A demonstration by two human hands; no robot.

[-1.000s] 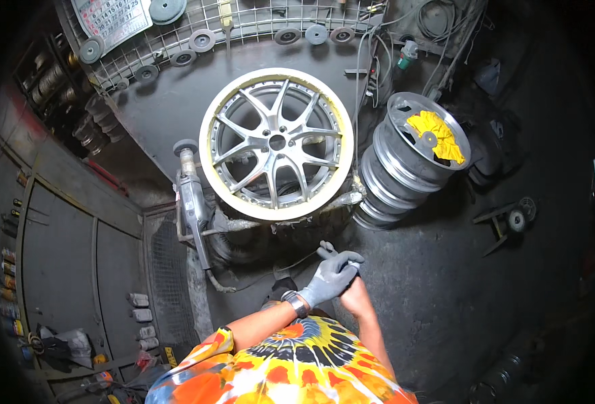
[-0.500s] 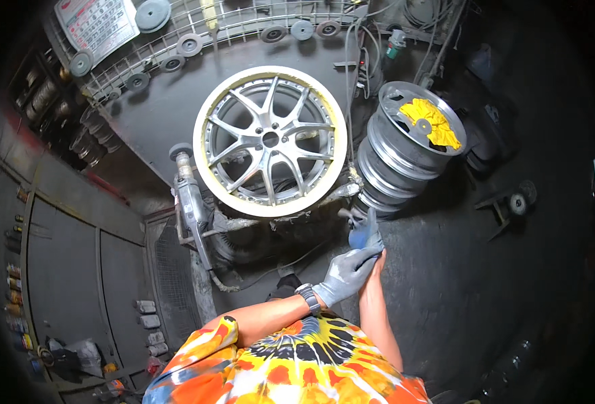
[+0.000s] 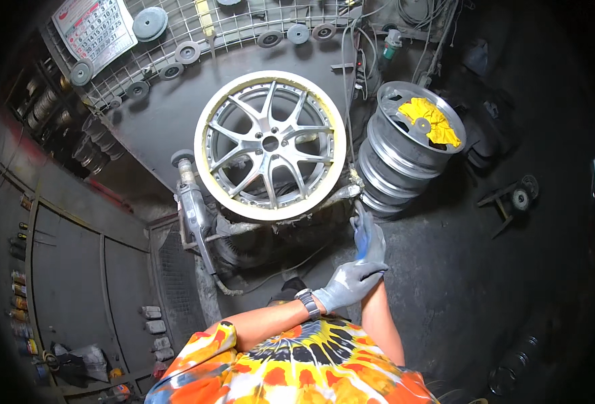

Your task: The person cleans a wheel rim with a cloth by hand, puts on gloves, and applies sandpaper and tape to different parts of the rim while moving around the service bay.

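At the left, a grey power tool (image 3: 193, 210) leans at the edge of the stand, beside the large spoked wheel (image 3: 268, 156), which lies face up above both hands, with pale yellow covering around its rim. Nearer the body, a dark wristwatch (image 3: 307, 303) circles the left wrist. The left hand (image 3: 348, 283), in a grey glove, is bent closed at the right wrist, its fingers lying across the cuff of the right glove (image 3: 374, 252); its thumb cannot be made out. The right hand (image 3: 369, 237) wears that glove, stained blue on one side, and is open, its fingers extended up toward the stand; no object shows in it. Further right, near its fingertips, stands a stack of metal rims (image 3: 393, 163), with a yellow cloth (image 3: 439, 126) in the top one.
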